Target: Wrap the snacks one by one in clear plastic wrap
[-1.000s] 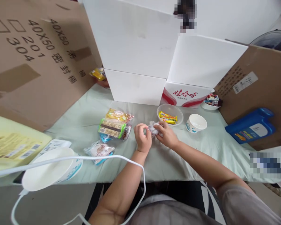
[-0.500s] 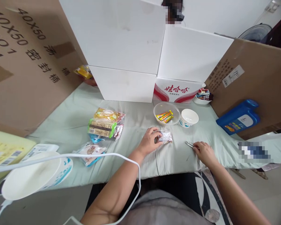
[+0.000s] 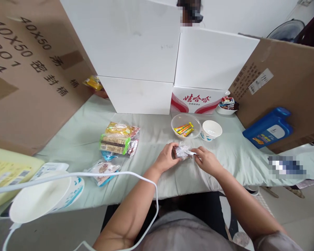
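Note:
My left hand (image 3: 166,157) grips a small clear, crinkly snack packet (image 3: 182,152) with something dark inside, just above the pale green tablecloth (image 3: 157,132). My right hand (image 3: 208,161) pinches a thin metal tool (image 3: 191,152) that looks like tweezers, and its tip touches the packet's right end. Both hands meet at the middle of the table, just in front of a clear bowl (image 3: 186,122) holding yellow snack sticks and a white paper cup (image 3: 211,130).
A pile of snack packets (image 3: 119,138) and one single packet (image 3: 103,169) lie to the left. A white bowl (image 3: 43,198) and a white cable (image 3: 94,174) are near left. White foam boxes (image 3: 136,52), cardboard walls (image 3: 28,69) and a blue jug (image 3: 268,127) ring the table.
My right hand picked the metal tool up from the cloth at the right and brought it left to the packet. My left hand kept hold of the packet.

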`<state>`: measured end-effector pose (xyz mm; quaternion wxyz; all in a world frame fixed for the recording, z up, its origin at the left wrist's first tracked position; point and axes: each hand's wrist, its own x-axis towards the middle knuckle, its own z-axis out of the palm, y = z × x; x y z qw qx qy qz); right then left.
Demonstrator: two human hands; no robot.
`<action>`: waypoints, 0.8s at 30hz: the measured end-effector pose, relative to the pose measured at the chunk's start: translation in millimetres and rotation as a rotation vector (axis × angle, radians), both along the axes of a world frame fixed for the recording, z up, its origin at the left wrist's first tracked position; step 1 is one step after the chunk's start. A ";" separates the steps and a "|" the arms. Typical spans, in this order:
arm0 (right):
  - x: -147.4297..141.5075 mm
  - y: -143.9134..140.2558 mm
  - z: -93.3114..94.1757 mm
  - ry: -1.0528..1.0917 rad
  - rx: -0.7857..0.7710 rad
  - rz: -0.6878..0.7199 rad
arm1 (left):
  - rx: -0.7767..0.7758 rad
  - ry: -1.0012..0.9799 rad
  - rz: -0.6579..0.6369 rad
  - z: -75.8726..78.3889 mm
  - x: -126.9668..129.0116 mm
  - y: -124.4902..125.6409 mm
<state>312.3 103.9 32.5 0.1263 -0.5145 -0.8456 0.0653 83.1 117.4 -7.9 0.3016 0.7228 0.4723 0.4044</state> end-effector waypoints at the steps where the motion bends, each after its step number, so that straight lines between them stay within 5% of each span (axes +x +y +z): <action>1: 12.4 -0.6 -3.0 -0.016 -0.008 -0.054 | 0.019 0.006 -0.002 0.4 0.1 0.6; 6: 55.8 -8.7 -17.8 -0.043 0.030 -0.258 | 0.096 0.011 -0.024 1.8 0.0 3.3; 14: -22.0 -9.0 -14.1 0.411 0.030 0.088 | 0.088 -0.092 -0.046 7.0 -1.4 1.1; 19: -6.0 6.1 -31.5 0.753 0.002 -0.255 | -0.143 -0.543 0.176 -2.3 -5.5 11.2; 24: 30.1 3.7 -38.6 0.836 0.090 -0.474 | -0.053 -0.655 0.431 -14.5 -15.7 23.7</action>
